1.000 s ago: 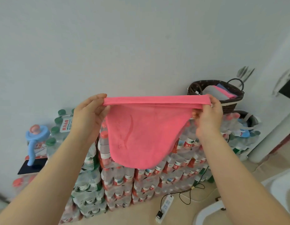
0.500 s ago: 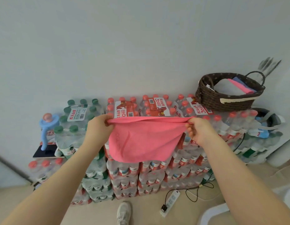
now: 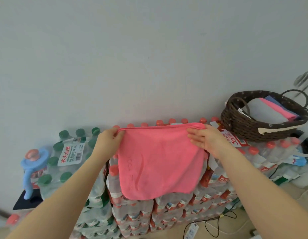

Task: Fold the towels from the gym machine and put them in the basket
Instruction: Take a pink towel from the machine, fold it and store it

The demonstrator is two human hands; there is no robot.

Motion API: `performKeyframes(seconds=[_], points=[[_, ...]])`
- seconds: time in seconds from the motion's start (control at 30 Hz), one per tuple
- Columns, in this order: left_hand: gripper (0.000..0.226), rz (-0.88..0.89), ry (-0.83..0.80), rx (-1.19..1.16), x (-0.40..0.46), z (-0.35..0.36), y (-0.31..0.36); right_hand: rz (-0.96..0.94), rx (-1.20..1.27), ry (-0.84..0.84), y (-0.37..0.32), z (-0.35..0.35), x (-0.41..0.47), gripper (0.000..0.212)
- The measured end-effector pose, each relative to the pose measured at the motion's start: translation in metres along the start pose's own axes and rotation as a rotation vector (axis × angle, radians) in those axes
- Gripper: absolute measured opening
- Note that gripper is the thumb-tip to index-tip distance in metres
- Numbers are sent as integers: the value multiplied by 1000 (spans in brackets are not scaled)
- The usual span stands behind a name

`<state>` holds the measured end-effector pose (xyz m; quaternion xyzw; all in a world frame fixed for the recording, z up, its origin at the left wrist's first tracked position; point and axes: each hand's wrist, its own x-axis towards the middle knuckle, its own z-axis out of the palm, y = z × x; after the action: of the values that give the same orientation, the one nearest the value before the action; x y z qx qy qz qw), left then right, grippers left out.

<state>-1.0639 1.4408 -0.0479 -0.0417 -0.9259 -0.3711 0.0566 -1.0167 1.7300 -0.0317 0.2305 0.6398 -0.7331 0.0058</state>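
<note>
The towel (image 3: 158,163) is seen in a plain coral pink, with a faint embossed mark of the same colour. The basket (image 3: 250,128) is woven in dark brown, with small pale dots along its rim and a cream strip on its front. Inside it, folded towels (image 3: 270,109) in white, pink and blue are shown. The bottle packs (image 3: 167,213) under the towel are clear with red caps and red-white labels; the packs (image 3: 70,152) to the left are capped in dark green. A light blue object (image 3: 31,169), perhaps a pump, is topped with a pink knob. The wall (image 3: 132,57) is a plain pale grey.
</note>
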Motion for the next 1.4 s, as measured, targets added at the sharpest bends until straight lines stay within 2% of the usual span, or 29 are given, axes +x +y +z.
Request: performKeyframes(seconds=[0.1, 0.13, 0.27, 0.4, 0.57, 0.63, 0.67, 0.73, 0.8, 0.87, 1.0, 1.07, 1.13, 1.2, 1.3, 1.33, 1.4], points=[[39, -31, -16, 0, 29, 4, -6, -25, -159, 67, -3, 16, 27, 10], [43, -50, -26, -2, 39, 5, -8, -26, -173, 93, -4, 20, 36, 13], [47, -87, -53, -46, 71, 8, -23, -30, -125, 197, -6, 32, 74, 18], [49, -128, -42, -42, 100, 15, -36, -72, -135, 251, -5, 46, 108, 10], [53, -176, 6, 72, 123, 26, -50, -66, -52, 296, 0, 68, 144, 23], [47, -198, -3, 141, 127, 31, -56, -45, -68, 291, 7, 72, 152, 15], [42, -226, -19, 160, 128, 34, -59, -57, -112, 285, 13, 71, 156, 20], [37, -308, -60, 118, 125, 39, -66, -101, -240, 264, 20, 66, 151, 46], [45, -358, -105, 5, 116, 37, -69, -163, -382, 230, 25, 56, 137, 52], [50, -356, -152, -55, 99, 32, -69, -226, -534, 185, 32, 41, 118, 45], [42, -319, -175, -107, 51, 23, -62, -274, -816, 96, 52, 11, 79, 30], [44, -338, -146, -172, 24, 23, -53, -340, -924, 131, 63, 0, 61, 30], [51, -385, -80, -242, -3, 25, -44, -414, -886, 226, 71, -5, 37, 31], [54, -409, -16, -261, -30, 28, -39, -459, -768, 302, 82, -11, 16, 23], [51, -443, 48, -250, -69, 35, -36, -446, -695, 277, 98, -17, -9, 20], [50, -451, 57, -255, -80, 38, -37, -445, -702, 231, 105, -18, -15, 27], [49, -464, 81, -274, -97, 45, -37, -455, -790, 111, 122, -17, -26, 52]])
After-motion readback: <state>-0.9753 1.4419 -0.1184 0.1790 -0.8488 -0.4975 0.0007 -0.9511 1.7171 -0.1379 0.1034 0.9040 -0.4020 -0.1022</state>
